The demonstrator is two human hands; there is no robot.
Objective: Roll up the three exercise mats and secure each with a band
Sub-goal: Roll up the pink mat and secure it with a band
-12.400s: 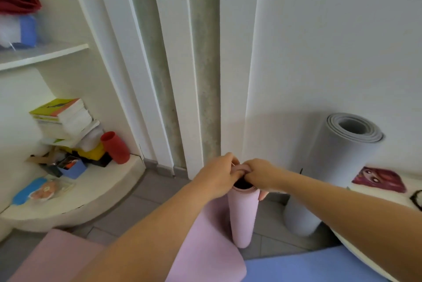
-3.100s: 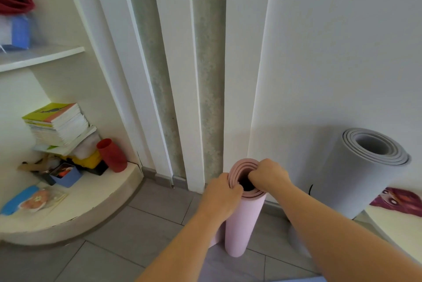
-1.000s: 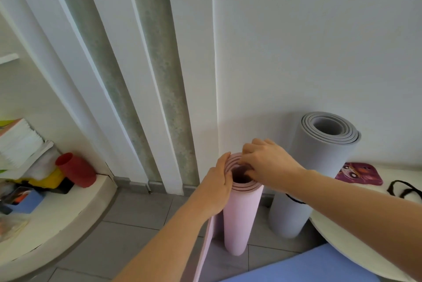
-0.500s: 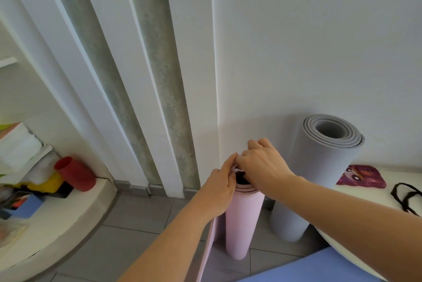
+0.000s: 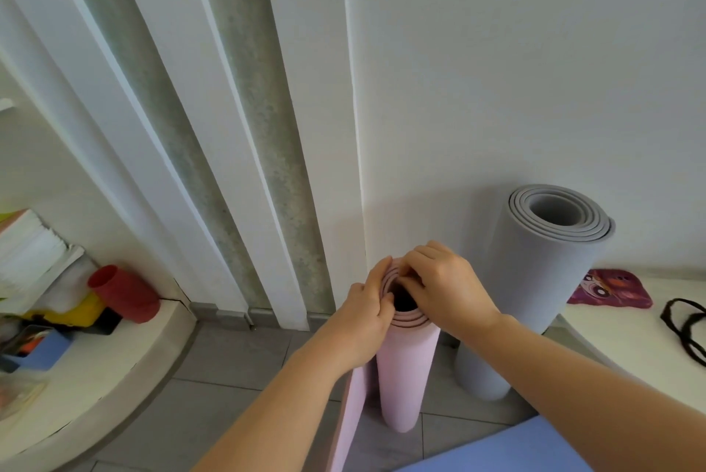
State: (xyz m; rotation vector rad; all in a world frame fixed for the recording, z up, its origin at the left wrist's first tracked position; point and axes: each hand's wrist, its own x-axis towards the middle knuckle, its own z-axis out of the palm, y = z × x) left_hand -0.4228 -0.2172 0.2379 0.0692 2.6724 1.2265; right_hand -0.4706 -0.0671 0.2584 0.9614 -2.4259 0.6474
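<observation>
Head view, pink mat upright, coiled, loose flap hanging, left hand and right hand pinching its top rim

Bottom edge cuts the blue mat — right edge, the black band.

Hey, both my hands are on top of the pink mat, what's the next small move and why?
Probably twist the inner coil with the right hand while the left hand braces the rim, winding it tighter. The pink mat stands upright, but a flap hangs loose at its left, so it looks too early for the band on the ledge.
</observation>
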